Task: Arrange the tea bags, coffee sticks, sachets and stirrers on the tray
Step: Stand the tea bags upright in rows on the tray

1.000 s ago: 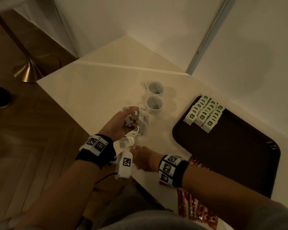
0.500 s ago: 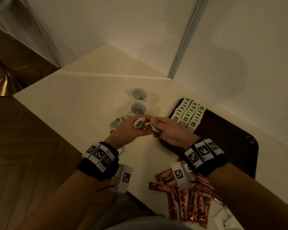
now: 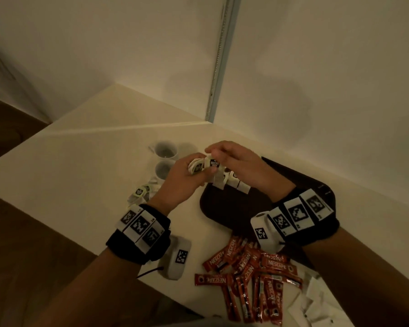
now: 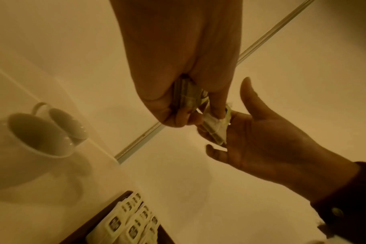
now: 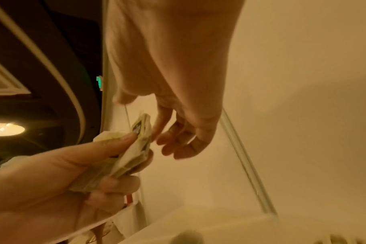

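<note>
cream walls (image 3: 128, 55) meet over wooden floor (image 3: 21, 256).

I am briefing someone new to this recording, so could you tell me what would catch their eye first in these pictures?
First, the two hands meeting above the table: the left hand grips a bundle of tea bags while the right hand pinches one from it. Next, the red coffee sticks scattered at the near edge, and the dark tray with tea bag rows beside two white cups.
</note>
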### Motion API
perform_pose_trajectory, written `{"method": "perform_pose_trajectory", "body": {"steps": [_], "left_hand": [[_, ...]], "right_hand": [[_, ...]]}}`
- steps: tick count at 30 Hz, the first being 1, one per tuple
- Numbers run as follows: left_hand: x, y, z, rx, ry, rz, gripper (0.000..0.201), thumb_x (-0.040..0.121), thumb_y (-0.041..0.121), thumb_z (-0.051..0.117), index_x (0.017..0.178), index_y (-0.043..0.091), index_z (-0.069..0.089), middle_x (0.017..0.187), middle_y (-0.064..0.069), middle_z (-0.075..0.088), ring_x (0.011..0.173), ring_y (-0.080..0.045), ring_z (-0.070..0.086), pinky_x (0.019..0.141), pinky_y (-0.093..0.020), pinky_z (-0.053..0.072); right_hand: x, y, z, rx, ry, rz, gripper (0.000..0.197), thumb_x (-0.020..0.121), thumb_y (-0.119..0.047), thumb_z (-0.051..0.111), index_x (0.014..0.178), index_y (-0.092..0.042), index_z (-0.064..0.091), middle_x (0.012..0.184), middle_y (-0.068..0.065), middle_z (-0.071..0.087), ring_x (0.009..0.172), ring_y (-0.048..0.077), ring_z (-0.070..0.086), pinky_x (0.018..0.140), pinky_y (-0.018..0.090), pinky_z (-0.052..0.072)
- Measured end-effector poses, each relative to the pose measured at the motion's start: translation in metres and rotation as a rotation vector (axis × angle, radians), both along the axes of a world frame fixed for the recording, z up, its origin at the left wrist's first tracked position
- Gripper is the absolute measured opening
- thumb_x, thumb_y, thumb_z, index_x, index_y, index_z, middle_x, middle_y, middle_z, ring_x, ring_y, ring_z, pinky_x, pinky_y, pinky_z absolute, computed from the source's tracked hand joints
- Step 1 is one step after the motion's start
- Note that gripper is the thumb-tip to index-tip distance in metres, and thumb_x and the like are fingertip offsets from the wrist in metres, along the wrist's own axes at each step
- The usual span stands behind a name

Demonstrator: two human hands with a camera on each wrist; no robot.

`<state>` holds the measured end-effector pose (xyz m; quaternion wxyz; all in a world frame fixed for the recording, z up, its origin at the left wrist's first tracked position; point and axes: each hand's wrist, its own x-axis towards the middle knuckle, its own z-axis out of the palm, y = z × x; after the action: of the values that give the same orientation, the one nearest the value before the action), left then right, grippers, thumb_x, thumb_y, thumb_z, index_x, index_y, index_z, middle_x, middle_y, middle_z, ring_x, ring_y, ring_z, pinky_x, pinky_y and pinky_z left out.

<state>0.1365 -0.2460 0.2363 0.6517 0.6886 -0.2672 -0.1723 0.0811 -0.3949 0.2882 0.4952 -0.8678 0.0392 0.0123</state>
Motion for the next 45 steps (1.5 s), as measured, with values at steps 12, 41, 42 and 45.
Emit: {"method": "perform_pose_trajectory", "body": {"steps": [12,41,42,45], "left_hand": [[0.006,-0.026,0.042,-0.115,0.068,-0.098,0.006,0.082,0.004,0.067,0.078,0.004,0.063,0.053,0.011,0.055,0.049,0.000,0.048,0.049,-0.014,0.039],[0.028,-0.039,-0.023,-0.065,0.485,0.025,0.060,0.081,0.062,0.037,0.071,0.008,0.060,0.056,-0.004,0.060,0.049,-0.017,0.056,0.038,-0.019,0.034],[0.031,-0.038,-0.025,-0.061,0.506,0.043,0.062,0.079,0.064,0.034,0.069,0.009,0.060,0.055,-0.005,0.059,0.049,-0.017,0.056,0.037,-0.019,0.033],[0.036,-0.034,-0.031,-0.048,0.516,0.083,0.065,0.084,0.064,0.028,0.076,0.009,0.061,0.051,-0.004,0.057,0.047,-0.015,0.053,0.036,-0.018,0.033]], "right_hand": [[0.004,-0.021,0.058,-0.348,-0.370,0.050,0.008,0.080,-0.020,0.073,0.084,-0.014,0.072,0.070,-0.011,0.064,0.068,0.004,0.059,0.059,0.006,0.039],[0.006,-0.083,-0.041,-0.285,-0.047,-0.178,0.011,0.089,-0.013,0.062,0.096,-0.008,0.068,0.083,-0.001,0.065,0.066,-0.002,0.056,0.067,0.016,0.049],[0.006,-0.086,-0.055,-0.302,0.052,-0.171,0.012,0.090,-0.012,0.060,0.098,-0.007,0.067,0.087,0.000,0.065,0.068,-0.002,0.054,0.068,0.016,0.048],[0.006,-0.093,-0.099,-0.284,0.279,-0.173,0.015,0.092,-0.013,0.057,0.102,-0.005,0.064,0.099,0.006,0.064,0.073,0.001,0.052,0.069,0.015,0.046]]}}
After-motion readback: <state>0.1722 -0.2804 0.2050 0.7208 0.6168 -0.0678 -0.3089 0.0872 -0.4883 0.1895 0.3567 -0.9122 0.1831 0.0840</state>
